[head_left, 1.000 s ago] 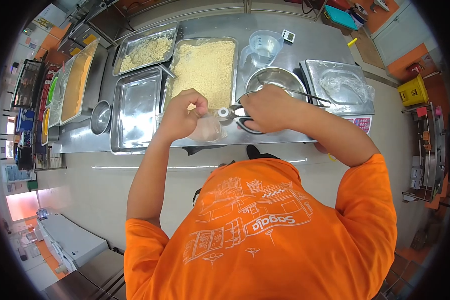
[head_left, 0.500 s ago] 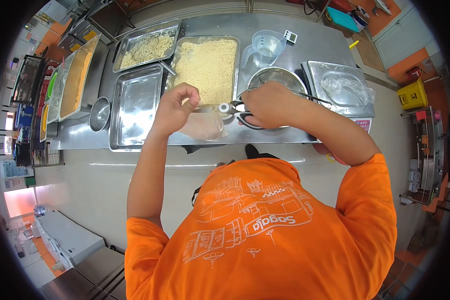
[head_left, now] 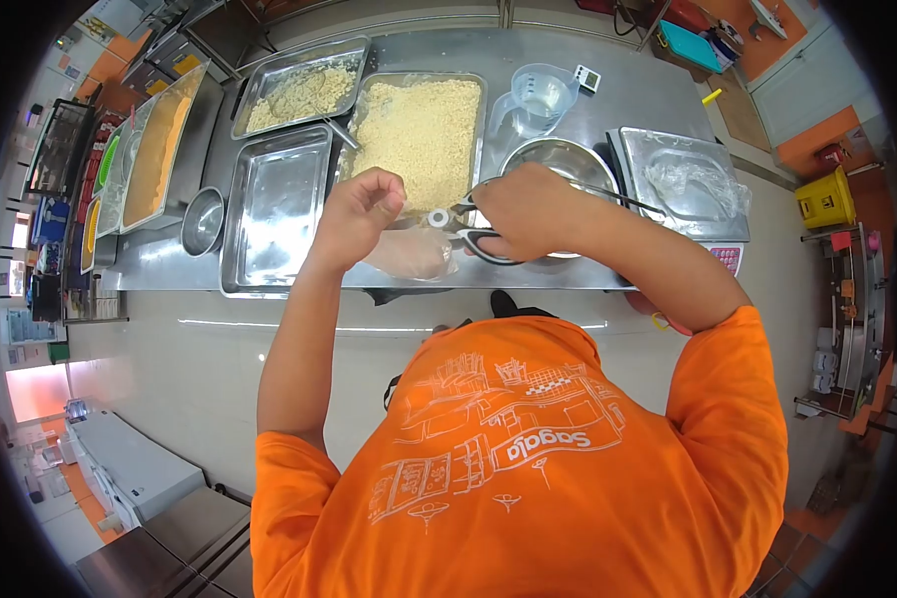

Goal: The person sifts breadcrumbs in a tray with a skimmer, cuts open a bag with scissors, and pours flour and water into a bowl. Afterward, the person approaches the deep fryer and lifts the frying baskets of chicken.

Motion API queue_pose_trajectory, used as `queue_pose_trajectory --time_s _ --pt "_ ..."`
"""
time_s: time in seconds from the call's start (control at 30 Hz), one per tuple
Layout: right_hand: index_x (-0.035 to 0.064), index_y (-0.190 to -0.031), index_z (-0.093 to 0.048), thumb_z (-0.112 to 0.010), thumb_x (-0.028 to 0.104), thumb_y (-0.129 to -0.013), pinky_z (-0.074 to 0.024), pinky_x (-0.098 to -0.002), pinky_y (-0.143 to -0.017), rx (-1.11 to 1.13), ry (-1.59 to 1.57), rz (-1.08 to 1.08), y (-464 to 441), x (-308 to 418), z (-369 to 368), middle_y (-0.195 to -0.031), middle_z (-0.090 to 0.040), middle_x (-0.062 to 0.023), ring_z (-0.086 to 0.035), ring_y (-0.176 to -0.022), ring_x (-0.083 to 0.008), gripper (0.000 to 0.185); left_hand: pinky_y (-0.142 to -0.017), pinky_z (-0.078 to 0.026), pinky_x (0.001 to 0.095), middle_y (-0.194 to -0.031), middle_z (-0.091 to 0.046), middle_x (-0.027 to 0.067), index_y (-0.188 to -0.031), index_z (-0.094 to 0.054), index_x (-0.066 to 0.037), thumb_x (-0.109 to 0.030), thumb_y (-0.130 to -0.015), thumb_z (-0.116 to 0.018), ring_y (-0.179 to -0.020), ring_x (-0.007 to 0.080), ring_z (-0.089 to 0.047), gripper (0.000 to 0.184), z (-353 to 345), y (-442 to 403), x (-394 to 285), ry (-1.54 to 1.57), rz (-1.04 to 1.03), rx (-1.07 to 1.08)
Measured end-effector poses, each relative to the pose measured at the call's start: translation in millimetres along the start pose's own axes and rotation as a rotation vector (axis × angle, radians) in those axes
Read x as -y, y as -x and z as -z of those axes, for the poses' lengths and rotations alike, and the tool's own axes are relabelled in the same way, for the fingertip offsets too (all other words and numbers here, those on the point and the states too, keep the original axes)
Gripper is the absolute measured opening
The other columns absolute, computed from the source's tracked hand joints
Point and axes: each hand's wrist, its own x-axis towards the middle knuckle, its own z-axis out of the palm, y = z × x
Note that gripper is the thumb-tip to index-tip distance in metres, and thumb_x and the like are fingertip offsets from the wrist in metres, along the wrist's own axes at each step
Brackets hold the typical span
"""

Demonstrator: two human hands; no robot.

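Observation:
My left hand [head_left: 362,213] is closed in a pinch at the upper edge of a clear plastic bag [head_left: 411,253]. The bag hangs down over the table's front edge, and its contents are hard to make out. In my right hand [head_left: 533,207] is a pair of scissors [head_left: 488,246] with black-and-grey handles and a round pale pivot, pointing left. Their blades lie at the bag's top, close to my left fingertips; the tips are hard to see. Just behind the hands is a metal tray of pale crumbly food [head_left: 414,135].
Left stand an unfilled metal tray [head_left: 274,214], another tray of crumbs [head_left: 304,90] and a small metal bowl [head_left: 202,221]. Behind my right hand are a large metal bowl [head_left: 560,157], measuring jugs [head_left: 540,98] and a timer [head_left: 588,78]. A scale [head_left: 725,256] holds plastic film [head_left: 703,189].
The scissors have moved left, further along the bag's top toward my left hand. My left hand keeps its pinch. The whole view has shifted slightly.

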Motion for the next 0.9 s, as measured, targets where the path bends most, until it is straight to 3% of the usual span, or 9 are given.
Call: queue_pose_trajectory --time_s 0.17,0.23,0.33,0.43,0.67,0.9 --pt "-0.0021 -0.086 -0.06 -0.064 0.037 -0.079 -0.0513 -0.0442 -0.065 -0.001 0.023 -0.008 -9 11 6 -0.075 -0.066 -0.0177 -0.066 -0.071 -0.0359 0.04 -0.078 -0.043 0.025 -0.083 -0.06 -0.0024 -0.085 -0.061 -0.003 -0.007 -0.088 -0.065 -0.081 0.0078 -0.053 0.007 2 1 -2 -0.078 -0.046 -0.043" --pt "-0.0021 -0.086 -0.06 -0.064 0.037 -0.079 -0.0512 -0.0441 -0.065 -0.02 0.021 0.013 -9 7 4 -0.075 -0.066 -0.0175 -0.066 -0.07 -0.0358 0.04 -0.081 -0.043 0.0284 -0.083 -0.062 0.0006 -0.083 -0.062 -0.003 -0.009 -0.086 -0.068 -0.083 0.0124 -0.057 0.008 4 2 -6 -0.35 -0.223 -0.076" --pt "-0.002 -0.086 -0.06 -0.065 0.038 -0.078 -0.051 -0.0438 -0.064 -0.04 0.027 0.038 -6 0 -1 -0.075 -0.066 -0.017 -0.066 -0.07 -0.0356 0.041 -0.083 -0.043 0.0318 -0.084 -0.064 0.0037 -0.081 -0.063 -0.004 -0.01 -0.083 -0.07 -0.086 0.0181 -0.058 0.009 6 3 3 -0.185 -0.125 -0.122" --pt "-0.002 -0.086 -0.06 -0.065 0.038 -0.078 -0.0509 -0.0435 -0.064 -0.035 0.039 0.044 -5 0 1 -0.075 -0.066 -0.0166 -0.065 -0.07 -0.0353 0.041 -0.085 -0.042 0.0326 -0.084 -0.064 0.0045 -0.082 -0.064 -0.005 -0.011 -0.083 -0.07 -0.087 0.0203 -0.058 0.009 3 5 -3 -0.319 -0.194 -0.101" --pt "-0.0021 -0.086 -0.06 -0.066 0.038 -0.077 -0.0511 -0.0432 -0.064 0.0 0.065 0.006 -10 12 8 -0.075 -0.066 -0.0159 -0.065 -0.07 -0.0345 0.041 -0.085 -0.042 0.032 -0.085 -0.064 0.0043 -0.082 -0.063 -0.004 -0.011 -0.083 -0.07 -0.088 0.0195 -0.058 0.009 5 5 -12 -0.375 -0.184 -0.072" --pt "-0.0018 -0.085 -0.061 -0.065 0.036 -0.078 -0.0513 -0.0425 -0.064 -0.022 0.058 0.044 -4 7 9 -0.075 -0.066 -0.0158 -0.066 -0.07 -0.0339 0.039 -0.083 -0.043 0.0292 -0.085 -0.064 0.0032 -0.082 -0.063 -0.002 -0.007 -0.084 -0.068 -0.086 0.0145 -0.058 0.007 7 4 0 -0.205 -0.134 -0.059"
